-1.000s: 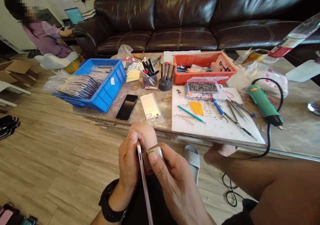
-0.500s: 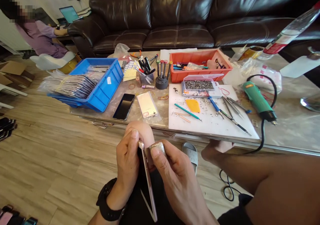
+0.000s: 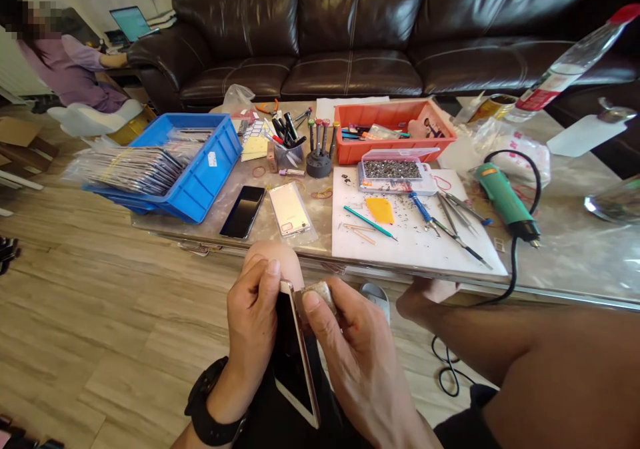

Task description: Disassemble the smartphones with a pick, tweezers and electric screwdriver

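Observation:
My left hand is closed round the upper end of a smartphone with a dark screen, white borders and a pinkish metal edge. The phone stands on its side above my lap, its screen turned to the left. Between the thumb and fingers of my right hand is a small tool with a pale wrapped grip. A thin flat part of it reaches the phone's right edge near the top; whether it sits in the seam I cannot tell.
On the table lie a black phone, a bagged gold phone and a white mat with tweezers and a screwdriver. Behind stand a blue bin and an orange bin. A green electric screwdriver lies right. Someone sits far left.
The phone has turned so that more of its screen shows, and its lower end has risen slightly. My right hand stays at its edge with the tool. The view has shifted a little.

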The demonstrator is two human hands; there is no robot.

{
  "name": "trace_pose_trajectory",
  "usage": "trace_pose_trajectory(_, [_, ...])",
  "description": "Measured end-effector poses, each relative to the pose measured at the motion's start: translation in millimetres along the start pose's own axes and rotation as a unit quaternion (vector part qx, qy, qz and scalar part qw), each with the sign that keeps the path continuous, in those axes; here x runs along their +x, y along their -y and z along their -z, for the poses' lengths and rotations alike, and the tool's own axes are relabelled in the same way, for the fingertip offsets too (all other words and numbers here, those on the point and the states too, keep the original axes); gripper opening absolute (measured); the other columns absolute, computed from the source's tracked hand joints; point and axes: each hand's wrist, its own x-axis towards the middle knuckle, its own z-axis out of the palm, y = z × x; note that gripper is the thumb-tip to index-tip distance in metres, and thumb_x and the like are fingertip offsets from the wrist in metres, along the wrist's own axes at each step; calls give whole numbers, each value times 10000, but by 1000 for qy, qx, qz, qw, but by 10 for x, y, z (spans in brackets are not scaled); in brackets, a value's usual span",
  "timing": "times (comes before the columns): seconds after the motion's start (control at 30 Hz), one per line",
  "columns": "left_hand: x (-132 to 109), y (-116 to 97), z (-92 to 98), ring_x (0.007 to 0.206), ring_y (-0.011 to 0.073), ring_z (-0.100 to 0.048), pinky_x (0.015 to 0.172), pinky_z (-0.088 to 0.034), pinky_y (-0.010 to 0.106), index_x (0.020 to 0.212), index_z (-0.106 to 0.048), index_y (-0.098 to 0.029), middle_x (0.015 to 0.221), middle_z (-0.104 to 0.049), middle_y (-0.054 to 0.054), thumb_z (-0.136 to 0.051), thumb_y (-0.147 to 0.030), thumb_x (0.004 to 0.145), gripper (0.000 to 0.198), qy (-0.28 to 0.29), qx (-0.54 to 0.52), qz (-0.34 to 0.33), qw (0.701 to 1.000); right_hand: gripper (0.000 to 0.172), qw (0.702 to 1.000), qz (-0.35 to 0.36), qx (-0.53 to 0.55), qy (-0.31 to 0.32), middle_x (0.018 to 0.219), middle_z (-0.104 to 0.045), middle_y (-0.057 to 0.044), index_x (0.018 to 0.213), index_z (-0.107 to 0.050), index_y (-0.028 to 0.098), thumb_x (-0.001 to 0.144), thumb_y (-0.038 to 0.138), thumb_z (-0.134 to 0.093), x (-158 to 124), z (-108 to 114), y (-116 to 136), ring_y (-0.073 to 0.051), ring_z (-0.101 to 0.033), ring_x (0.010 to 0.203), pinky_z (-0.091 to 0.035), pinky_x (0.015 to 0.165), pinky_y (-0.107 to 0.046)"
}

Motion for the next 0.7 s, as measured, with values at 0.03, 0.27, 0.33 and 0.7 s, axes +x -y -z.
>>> trace_pose_trajectory(0.03, [3, 2, 0, 687, 160, -460, 667, -410, 293, 643, -490, -226, 696, -475, -23, -537, -530, 1018, 484, 4, 1, -2, 1000, 418, 1000, 4, -13, -3, 613, -453, 55, 684, -373, 236, 1051, 395, -494, -1, 5, -2, -102, -408, 555, -299, 525, -238])
trace_pose_trajectory(0.27, [30, 23, 0, 722, 171, -473, 701, -401, 303, 619, -406, -234, 706, -471, -17, -523, -468, 1035, 491, 14, 37, -27, 999, 409, 995, 28, -89, -31, 537, -409, 78, 666, -346, 242, 1026, 329, -519, 13, 18, 5, -91, -337, 475, -264, 479, -234])
trace_pose_trajectory(0.33, [34, 25, -7, 694, 166, -449, 681, -389, 306, 627, -423, -234, 697, -449, -24, -520, -437, 1041, 471, 14, 51, -35, 998, 405, 991, 35, -122, -51, 523, -387, 81, 659, -330, 246, 1003, 295, -539, 20, 12, 2, -95, -316, 465, -254, 474, -239])
trace_pose_trajectory(0.7, [50, -2, -160, 596, 156, -419, 621, -294, 335, 630, -388, -242, 627, -432, -33, -503, -289, 1044, 432, 49, 193, -127, 972, 296, 936, 20, -350, -38, 558, -508, 11, 793, -422, 259, 1076, 311, -352, 11, -32, -177, -176, -503, 465, -237, 494, -294])
